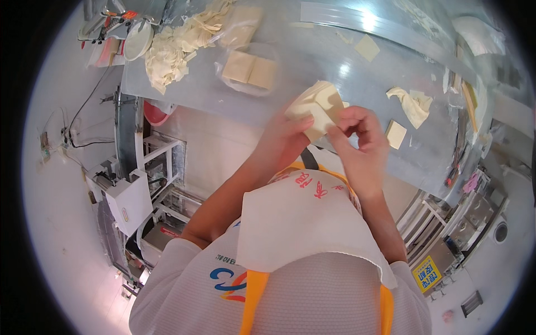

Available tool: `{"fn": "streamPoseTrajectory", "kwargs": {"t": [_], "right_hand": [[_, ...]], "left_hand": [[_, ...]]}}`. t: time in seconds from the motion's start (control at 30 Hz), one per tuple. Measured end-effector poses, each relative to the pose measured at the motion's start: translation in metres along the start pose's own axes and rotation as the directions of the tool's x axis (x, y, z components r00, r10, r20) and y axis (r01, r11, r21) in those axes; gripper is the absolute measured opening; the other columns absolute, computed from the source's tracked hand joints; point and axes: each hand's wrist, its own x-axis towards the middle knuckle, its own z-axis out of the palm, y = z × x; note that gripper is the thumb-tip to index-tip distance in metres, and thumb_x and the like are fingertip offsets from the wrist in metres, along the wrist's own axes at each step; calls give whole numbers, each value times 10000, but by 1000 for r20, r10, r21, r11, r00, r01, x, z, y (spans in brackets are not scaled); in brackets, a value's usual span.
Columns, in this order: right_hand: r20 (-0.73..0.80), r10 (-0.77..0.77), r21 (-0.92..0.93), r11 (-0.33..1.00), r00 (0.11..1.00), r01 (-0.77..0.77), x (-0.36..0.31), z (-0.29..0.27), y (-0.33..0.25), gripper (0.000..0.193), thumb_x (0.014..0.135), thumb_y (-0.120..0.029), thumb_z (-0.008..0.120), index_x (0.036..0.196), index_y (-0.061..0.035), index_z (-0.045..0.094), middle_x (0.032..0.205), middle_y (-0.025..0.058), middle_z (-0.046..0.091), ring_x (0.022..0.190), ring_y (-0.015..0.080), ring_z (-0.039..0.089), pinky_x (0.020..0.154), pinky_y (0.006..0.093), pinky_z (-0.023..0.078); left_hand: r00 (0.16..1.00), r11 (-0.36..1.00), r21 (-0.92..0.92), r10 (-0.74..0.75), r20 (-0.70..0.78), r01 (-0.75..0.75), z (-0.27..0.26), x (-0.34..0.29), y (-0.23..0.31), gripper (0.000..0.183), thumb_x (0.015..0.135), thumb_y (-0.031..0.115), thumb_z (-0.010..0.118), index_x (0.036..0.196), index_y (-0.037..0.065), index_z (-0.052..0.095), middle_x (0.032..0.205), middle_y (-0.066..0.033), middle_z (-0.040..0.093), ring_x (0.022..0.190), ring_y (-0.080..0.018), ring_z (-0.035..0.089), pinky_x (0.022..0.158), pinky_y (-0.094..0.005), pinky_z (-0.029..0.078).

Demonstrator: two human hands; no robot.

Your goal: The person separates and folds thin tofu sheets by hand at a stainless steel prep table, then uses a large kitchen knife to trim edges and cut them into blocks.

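Note:
In front of my chest, a stack of pale yellow square dough wrappers [318, 103] is held up at the near edge of the table. My left hand [283, 134] is closed on the stack's left side, its thumb lying over the top sheets. At the stack's right edge my right hand [363, 137] is closed, with thumb and fingers pinching a corner; the upper wrappers look partly fanned or lifted there. To the right lie a small square block of wrappers [396, 134] and a crumpled dough sheet [412, 106].
Plastic-bagged wrapper stacks [249, 70] lie left of centre on the metal table [312, 53]. Beyond them is a heap of dough scraps [167, 58]. A single wrapper [367, 48] rests farther off, near a long metal strip [385, 22]. A white machine [128, 202] stands at left.

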Motion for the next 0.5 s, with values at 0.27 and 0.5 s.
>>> {"fn": "streamPoseTrajectory", "kwargs": {"t": [0.27,0.5], "right_hand": [[207,30,8,999,978,-32,69,-27,-50,186,968,-2,712,1150,-5,673,1084,43,682,1038,124,638,946,295,512],[129,-185,-116,973,974,201,83,8,-43,303,976,-101,780,1256,2,727,1245,95,742,1136,169,677,1024,341,533]], "left_hand": [[999,998,-61,-4,-36,2,-17,-5,-3,707,1054,244,735,1623,6,390,1513,-127,561,1413,-256,559,1172,-419,481],[992,997,26,75,-105,-73,-13,-16,4,622,1076,222,701,1591,12,422,1488,-115,570,1387,-222,569,1146,-393,497]]}}
